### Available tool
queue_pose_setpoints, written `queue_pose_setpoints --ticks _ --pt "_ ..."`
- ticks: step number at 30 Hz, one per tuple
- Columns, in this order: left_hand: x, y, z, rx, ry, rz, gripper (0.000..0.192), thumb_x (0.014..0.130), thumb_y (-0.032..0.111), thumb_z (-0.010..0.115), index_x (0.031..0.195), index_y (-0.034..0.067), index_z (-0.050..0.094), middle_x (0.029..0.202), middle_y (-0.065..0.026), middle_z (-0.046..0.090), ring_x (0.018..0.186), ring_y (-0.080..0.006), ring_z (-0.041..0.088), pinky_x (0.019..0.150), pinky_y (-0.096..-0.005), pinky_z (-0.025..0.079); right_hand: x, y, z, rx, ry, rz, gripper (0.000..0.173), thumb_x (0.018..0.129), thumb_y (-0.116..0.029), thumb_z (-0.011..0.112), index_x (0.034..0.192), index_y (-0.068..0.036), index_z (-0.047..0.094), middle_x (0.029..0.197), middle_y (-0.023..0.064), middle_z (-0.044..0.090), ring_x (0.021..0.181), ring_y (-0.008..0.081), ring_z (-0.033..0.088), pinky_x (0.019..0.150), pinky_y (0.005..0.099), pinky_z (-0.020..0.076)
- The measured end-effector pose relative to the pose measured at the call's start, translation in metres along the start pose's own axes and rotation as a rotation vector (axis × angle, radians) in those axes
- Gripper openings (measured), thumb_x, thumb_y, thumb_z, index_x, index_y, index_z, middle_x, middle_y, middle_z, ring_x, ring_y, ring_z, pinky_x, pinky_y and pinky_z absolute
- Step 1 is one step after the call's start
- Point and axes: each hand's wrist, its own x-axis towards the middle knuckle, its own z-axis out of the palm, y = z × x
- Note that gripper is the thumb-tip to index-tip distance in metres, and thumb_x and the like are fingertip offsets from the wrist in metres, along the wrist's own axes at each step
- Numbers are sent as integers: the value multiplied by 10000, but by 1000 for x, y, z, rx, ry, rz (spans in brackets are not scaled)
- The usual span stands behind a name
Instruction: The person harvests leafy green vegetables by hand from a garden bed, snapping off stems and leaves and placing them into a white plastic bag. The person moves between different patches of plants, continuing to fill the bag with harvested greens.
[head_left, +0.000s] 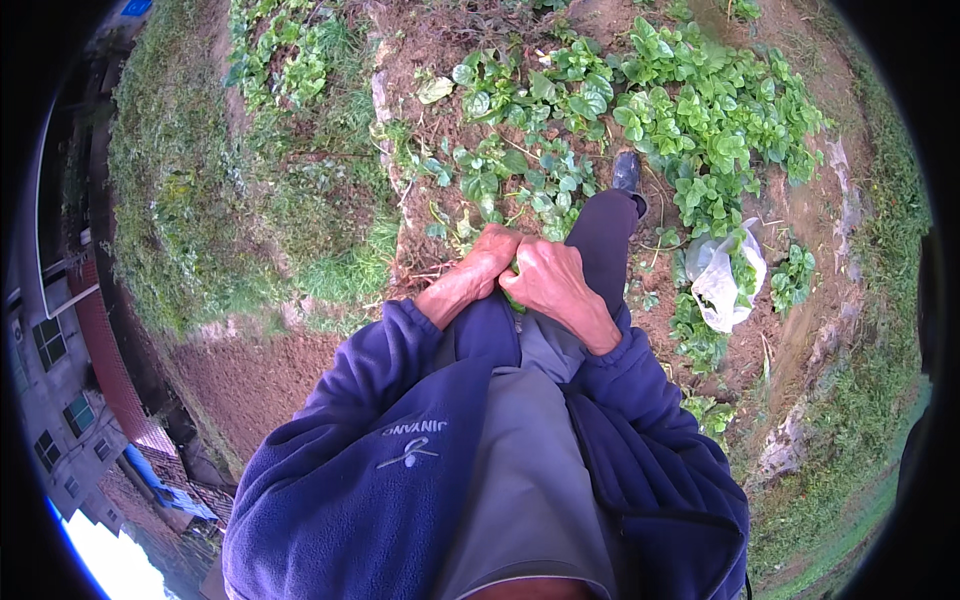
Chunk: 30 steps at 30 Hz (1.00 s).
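My left hand (487, 259) and my right hand (551, 277) are pressed together in front of my lap, both with curled fingers. Bits of green leaves (516, 302) show between and below them; most of what they hold is hidden. Just beyond my hands grow low leafy green plants (487, 176) in brown soil. To the right, a white translucent plastic bag (724, 281) with green leaves inside lies on the ground among the plants.
A dark shoe (627, 172) stands in the bed below my bent dark-trousered leg (604, 232). Dense leafy plants (712, 112) fill the upper right. Grass and weeds (202, 210) cover the left, beside a bare soil patch (247, 382). Buildings (67, 390) stand at far left.
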Motion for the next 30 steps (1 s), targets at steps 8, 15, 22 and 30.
queue_pose_setpoints --ticks 8,15,22,30 --pt "-5 -26 14 -430 -8 54 180 888 44 568 714 70 603 733 -21 592 676 -112 544 577 -305 440 -6 -14 -15 -83 -264 -6 417 699 -338 619 706 78 642 688 258 632 612 392 640 557 468 495" --pt "-11 -7 21 -921 12 -302 142 901 104 643 770 84 593 803 -19 604 737 -129 581 652 -305 484 -15 -6 7 -277 -106 -205 173 707 -196 642 645 -35 651 621 134 612 569 283 648 493 399 508" --pt "-10 -18 13 -925 -179 -285 105 840 91 688 783 76 602 809 -24 609 764 -123 593 663 -288 483 -16 3 13 -230 -71 -211 222 756 -245 669 644 -55 652 579 145 607 528 292 643 470 417 490" --pt "1 17 24 -727 6 -485 229 867 280 616 790 65 607 694 -29 581 550 -150 579 357 -297 431 -19 17 4 -50 -20 -63 262 734 -232 679 595 -23 601 567 177 581 532 365 613 462 461 450"
